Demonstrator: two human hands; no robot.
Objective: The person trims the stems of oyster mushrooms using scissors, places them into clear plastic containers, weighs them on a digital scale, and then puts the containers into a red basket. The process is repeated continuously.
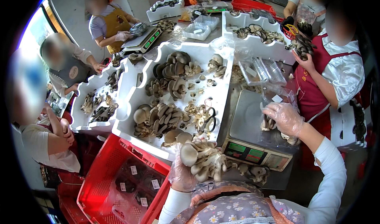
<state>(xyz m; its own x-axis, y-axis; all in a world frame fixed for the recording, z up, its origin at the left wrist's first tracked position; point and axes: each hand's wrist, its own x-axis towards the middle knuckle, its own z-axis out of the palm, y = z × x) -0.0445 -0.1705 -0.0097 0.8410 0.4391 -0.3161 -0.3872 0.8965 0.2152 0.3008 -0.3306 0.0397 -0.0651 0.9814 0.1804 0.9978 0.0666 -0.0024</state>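
A large cluster of grey oyster mushrooms rests in my left hand, whose gloved fingers are closed round its side, by the front edge of the white foam box. My right hand, also in a clear plastic glove, is over a clear plastic tray on the scale. Its fingers are bent together over a few small oyster mushrooms, partly hiding them. The foam box holds several more mushroom clumps. Loose mushrooms lie by the scale's front edge.
A red crate with packed trays stands at the lower left. Empty clear trays lie beyond the scale. Other foam boxes hold mushrooms. Several co-workers surround the table; one at right holds mushrooms and yellow-handled scissors.
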